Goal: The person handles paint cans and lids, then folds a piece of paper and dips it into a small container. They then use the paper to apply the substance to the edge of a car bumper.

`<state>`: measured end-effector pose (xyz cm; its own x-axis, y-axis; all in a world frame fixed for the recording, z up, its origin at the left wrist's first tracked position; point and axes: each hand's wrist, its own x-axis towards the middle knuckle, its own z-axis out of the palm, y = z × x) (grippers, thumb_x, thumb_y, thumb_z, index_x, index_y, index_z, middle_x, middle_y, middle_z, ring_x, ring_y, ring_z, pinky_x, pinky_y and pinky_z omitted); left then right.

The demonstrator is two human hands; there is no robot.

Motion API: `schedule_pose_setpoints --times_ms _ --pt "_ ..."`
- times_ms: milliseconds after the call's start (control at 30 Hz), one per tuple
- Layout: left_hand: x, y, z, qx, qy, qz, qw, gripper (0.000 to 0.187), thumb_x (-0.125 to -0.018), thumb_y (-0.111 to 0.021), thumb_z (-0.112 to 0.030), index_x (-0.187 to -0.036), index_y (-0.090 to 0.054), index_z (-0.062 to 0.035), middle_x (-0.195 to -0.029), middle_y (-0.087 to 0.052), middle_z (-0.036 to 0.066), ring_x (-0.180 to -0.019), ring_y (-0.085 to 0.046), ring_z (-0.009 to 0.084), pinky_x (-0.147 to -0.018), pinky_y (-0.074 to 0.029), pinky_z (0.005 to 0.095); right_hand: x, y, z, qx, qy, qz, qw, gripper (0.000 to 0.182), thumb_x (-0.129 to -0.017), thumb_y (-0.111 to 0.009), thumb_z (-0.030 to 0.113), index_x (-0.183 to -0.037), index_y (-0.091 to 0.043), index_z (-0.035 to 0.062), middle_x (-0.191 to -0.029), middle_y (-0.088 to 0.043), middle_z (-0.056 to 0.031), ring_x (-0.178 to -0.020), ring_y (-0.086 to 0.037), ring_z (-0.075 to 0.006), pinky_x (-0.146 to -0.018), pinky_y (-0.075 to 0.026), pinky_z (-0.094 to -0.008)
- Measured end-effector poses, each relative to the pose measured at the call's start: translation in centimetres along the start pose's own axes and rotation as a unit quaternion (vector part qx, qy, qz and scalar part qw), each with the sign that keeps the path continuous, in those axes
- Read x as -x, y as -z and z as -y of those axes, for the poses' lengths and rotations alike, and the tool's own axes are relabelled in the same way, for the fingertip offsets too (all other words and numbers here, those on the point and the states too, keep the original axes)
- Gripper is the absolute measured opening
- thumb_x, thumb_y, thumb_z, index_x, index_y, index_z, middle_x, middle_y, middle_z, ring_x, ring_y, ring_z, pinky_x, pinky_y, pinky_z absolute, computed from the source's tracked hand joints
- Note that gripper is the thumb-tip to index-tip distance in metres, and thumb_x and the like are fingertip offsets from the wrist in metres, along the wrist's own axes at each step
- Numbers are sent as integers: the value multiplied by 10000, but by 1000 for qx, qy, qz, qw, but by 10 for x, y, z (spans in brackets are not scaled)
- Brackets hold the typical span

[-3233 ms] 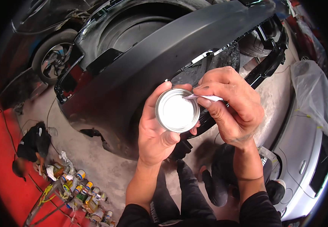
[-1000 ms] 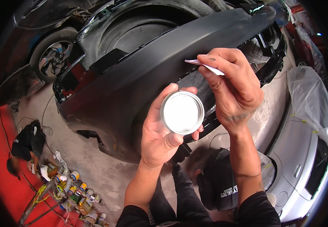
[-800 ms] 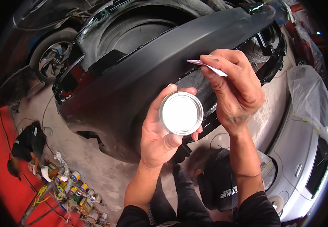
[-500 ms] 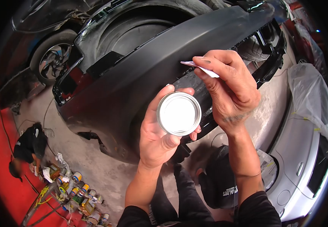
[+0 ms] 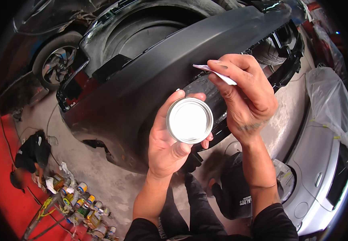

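A round metal can with a bright white top or content is held upright in my left hand, its fingers wrapped round the sides. My right hand, up and to the right of the can, pinches a small folded white piece, which looks like paper, between thumb and fingers. The piece does not touch the can. Beyond both hands lies a large dark bumper with a matte surface.
A crouching person in black is at the left beside several cans. Another person in black is low behind my right forearm. A silver car with plastic sheeting stands right; a wheel is upper left.
My right hand and the white piece have shifted very slightly right. The person behind my right forearm has moved a little. My left hand and the can look unmoved.
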<state>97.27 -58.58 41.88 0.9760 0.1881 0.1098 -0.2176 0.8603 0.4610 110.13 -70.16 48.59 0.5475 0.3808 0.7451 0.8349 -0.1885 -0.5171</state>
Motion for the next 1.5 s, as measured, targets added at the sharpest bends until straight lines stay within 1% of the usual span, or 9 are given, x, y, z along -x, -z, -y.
schedule_pose_setpoints --times_ms 233,400,467,500,767,1000,1267,1333,1500 --pt "0 1 -1 -9 4 2 1000 988 -843 -894 -245 -1642 -328 -114 -1550 -461 276 -989 -703 327 -715 -601 396 17 18 15 -124 -120 -37 984 228 -852 -767 -76 -1076 -783 -34 -961 -736 -142 -849 -706 -208 -704 -548 -286" --pt "1 3 0 -39 9 1 999 993 -842 -897 -266 -1643 -328 -124 -1560 -456 270 -986 -700 327 -688 -595 397 32 30 21 -138 -100 -22 985 220 -852 -756 -76 -1071 -771 -55 -953 -736 -161 -841 -714 -225 -707 -564 -304" --pt "0 2 0 -54 6 0 999 996 -841 -900 -278 -1643 -330 -127 -1563 -454 269 -977 -699 324 -676 -591 396 39 32 23 -139 -122 -5 983 183 -866 -777 -26 -1042 -759 -70 -953 -704 -163 -872 -670 -242 -730 -508 -311" --pt "0 2 1 -59 2 -3 998 1002 -838 -902 -292 -1642 -329 -126 -1564 -455 266 -962 -697 318 -661 -588 394 40 31 19 -136 -89 -15 987 258 -811 -759 -91 -1067 -768 -56 -943 -729 -165 -815 -714 -233 -692 -563 -304" --pt "4 -4 -1 -106 -8 -34 994 1005 -816 -910 -368 -1627 -356 -157 -1587 -441 235 -914 -690 296 -592 -571 382 60 50 28 -166 -146 -31 975 222 -823 -772 -64 -1045 -767 -64 -946 -710 -162 -818 -678 -227 -696 -527 -307" --pt "11 -24 11 -103 8 -19 994 1006 -810 -921 -332 -1625 -361 -146 -1584 -441 241 -912 -690 305 -592 -572 384 66 70 39 -201 -172 -36 964 202 -831 -781 -51 -1030 -758 -79 -959 -714 -176 -863 -692 -263 -752 -539 -340" --pt "8 -77 32 -83 52 30 995 956 -836 -904 -296 -1620 -380 -142 -1567 -445 261 -1004 -685 305 -660 -596 390 50 127 53 -163 -121 -42 978 250 -789 -764 -67 -1037 -781 -36 -896 -710 -137 -790 -678 -245 -697 -538 -337" --pt "3 -95 44 -106 65 43 991 980 -867 -874 -368 -1638 -315 -137 -1578 -428 198 -998 -640 252 -613 -575 327 50 147 56 -133 -125 -38 982 249 -796 -771 -51 -1043 -781 -30 -898 -710 -139 -790 -680 -259 -704 -536 -348" --pt "-8 -124 70 -44 112 72 990 943 -861 -884 -296 -1628 -360 -137 -1552 -450 262 -1083 -657 298 -696 -593 397 47 193 56 -109 -156 -72 979 239 -801 -784 -37 -1040 -774 -31 -923 -726 -145 -803 -690 -273 -719 -534 -358"
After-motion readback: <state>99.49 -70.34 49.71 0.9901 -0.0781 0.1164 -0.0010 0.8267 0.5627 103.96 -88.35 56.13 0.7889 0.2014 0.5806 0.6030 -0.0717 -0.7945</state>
